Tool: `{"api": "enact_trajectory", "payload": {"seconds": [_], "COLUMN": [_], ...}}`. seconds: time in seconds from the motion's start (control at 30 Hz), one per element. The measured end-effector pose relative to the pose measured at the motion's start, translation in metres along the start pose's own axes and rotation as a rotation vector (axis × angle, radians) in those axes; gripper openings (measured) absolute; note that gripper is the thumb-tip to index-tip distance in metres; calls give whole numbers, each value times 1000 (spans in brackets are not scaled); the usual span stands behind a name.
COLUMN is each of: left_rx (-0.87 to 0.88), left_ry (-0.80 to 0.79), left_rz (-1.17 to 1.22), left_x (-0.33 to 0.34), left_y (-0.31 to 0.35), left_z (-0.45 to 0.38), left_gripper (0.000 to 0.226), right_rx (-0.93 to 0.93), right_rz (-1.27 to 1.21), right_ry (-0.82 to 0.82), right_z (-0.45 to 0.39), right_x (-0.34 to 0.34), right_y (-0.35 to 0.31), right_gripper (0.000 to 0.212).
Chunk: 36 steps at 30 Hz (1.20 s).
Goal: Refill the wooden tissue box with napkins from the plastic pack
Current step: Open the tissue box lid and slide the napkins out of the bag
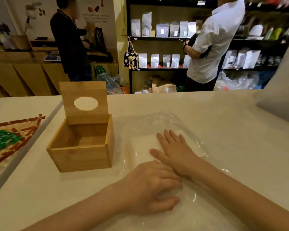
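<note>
A white counter [207, 104] runs across a shop; behind it stand dark shelves [165, 38] of pale pouches and two people with their backs turned. The wooden box [81, 147] sits left of centre, its lid [83, 102] with the oval hole propped upright, the inside bare. Just beside it lies the clear pack [165, 124], a white stack of napkins [142, 147] inside. The right hand [173, 150] rests flat on the stack, fingers spread; the left hand [150, 187] curls, gripping the pack's near end.
</note>
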<state>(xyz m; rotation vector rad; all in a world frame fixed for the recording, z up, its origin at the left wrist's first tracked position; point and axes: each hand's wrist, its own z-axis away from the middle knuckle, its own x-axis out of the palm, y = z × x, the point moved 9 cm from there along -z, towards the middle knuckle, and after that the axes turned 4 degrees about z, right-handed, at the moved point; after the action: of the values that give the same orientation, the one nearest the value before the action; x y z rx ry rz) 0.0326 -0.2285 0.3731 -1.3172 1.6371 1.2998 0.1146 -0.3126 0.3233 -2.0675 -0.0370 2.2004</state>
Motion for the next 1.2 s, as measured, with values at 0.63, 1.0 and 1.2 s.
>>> {"api": "enact_trajectory", "payload": {"seconds": [0.63,1.0,1.2], "left_rx": [29,-121,-379], "left_ry": [-89,173,195], "left_rz": [-140,282,502], "left_x": [35,-6,-21], "left_y": [-7,-17,-62], "left_z": [-29,-32,-31], "left_gripper": [45,38,40], "right_rx": [-51,-339,-284], "right_rz": [-776,-340,-48], "right_ry": [395,291,179], "right_z": [80,146,105], "right_x": [-63,-36,-12], "right_y": [41,3,-10], "right_gripper": [28,29,53]}}
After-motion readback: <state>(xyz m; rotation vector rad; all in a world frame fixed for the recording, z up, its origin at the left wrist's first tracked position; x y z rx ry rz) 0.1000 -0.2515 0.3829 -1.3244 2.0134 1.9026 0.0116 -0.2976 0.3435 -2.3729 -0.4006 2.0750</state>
